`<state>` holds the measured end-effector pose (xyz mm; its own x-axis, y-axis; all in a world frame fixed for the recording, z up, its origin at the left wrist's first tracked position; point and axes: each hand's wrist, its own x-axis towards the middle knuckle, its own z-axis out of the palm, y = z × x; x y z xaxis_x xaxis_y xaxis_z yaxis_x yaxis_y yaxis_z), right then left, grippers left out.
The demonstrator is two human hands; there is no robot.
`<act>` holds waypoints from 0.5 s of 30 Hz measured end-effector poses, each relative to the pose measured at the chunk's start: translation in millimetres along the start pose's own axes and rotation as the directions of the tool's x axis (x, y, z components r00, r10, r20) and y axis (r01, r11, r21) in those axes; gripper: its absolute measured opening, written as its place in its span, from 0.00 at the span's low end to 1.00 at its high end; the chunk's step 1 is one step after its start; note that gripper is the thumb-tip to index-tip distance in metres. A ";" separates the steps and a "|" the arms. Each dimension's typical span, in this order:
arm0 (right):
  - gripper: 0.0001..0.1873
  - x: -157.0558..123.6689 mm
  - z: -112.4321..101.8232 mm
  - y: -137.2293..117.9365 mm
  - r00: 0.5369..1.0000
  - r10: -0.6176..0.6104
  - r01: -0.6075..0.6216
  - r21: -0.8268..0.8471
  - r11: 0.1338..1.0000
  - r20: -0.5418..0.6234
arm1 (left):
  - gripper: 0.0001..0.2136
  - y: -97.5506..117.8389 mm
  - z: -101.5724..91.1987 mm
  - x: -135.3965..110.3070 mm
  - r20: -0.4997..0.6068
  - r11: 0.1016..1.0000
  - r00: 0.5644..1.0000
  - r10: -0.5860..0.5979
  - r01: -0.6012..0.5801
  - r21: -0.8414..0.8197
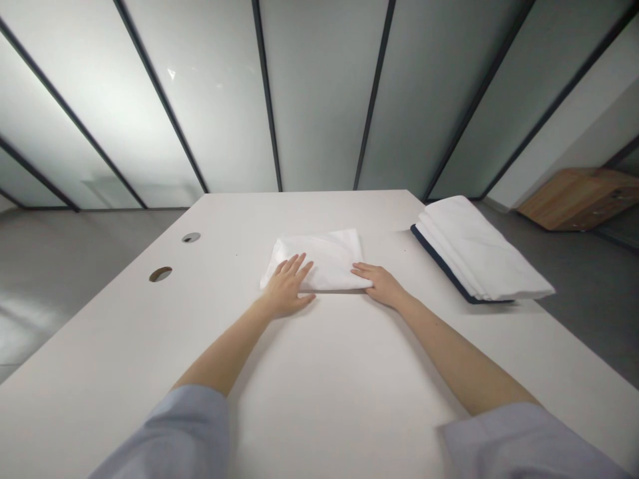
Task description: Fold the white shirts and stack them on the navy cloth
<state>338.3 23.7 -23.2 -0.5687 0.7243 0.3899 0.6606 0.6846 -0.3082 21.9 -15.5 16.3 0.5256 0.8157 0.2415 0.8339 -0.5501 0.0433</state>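
A folded white cloth (pixel 332 249) lies on the white table (pixel 319 372) in front of me. My left hand (pixel 287 286) is open, palm down, its spread fingers resting on the cloth's left front part and its thumb pointing right along the front edge. At the right front corner, my right hand (pixel 382 283) touches the cloth with fingers stretched out over its edge. The right thumb is mostly hidden by the hand and the cloth's corner.
Toward the table's right edge sits a stack of folded white cloth (pixel 479 249) on a dark navy flat piece (pixel 439 266), partly overhanging. Two round holes (pixel 160 274) pierce the tabletop at left. Frosted glass panels (pixel 319 93) stand behind; a wooden cabinet (pixel 579 196) is far right.
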 end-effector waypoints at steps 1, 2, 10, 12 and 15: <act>0.34 0.0 0.3 -1.4 1.000 -0.017 0.017 0.006 1.000 0.006 | 0.39 3.7 2.0 0.3 -0.001 1.000 1.000 0.020 -0.020 -0.014; 0.34 0.0 0.6 -2.9 0.999 -0.034 0.034 0.013 0.999 0.013 | 0.39 6.2 3.7 0.3 0.015 0.999 1.000 0.026 -0.025 -0.031; 0.33 1.1 -3.4 -9.8 0.999 -0.027 0.026 0.014 1.000 0.035 | 0.35 -1.5 -2.2 -2.1 0.086 0.992 0.989 -0.121 0.125 -0.033; 0.33 1.1 -5.9 -9.0 0.999 0.005 -0.006 0.031 1.000 0.037 | 0.32 -8.0 -2.8 -2.4 0.062 0.990 0.988 -0.140 0.141 -0.013; 0.34 -1.5 -9.7 -4.7 0.997 0.076 -0.078 0.097 0.992 0.018 | 0.29 -24.0 -0.7 -4.0 0.054 0.978 0.976 -0.209 0.210 -0.005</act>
<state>340.9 18.5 -13.9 -0.5258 0.7757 0.3492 0.6518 0.6311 -0.4205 -0.4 -5.7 14.9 0.3476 0.9213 0.1743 0.9249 -0.3675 0.0976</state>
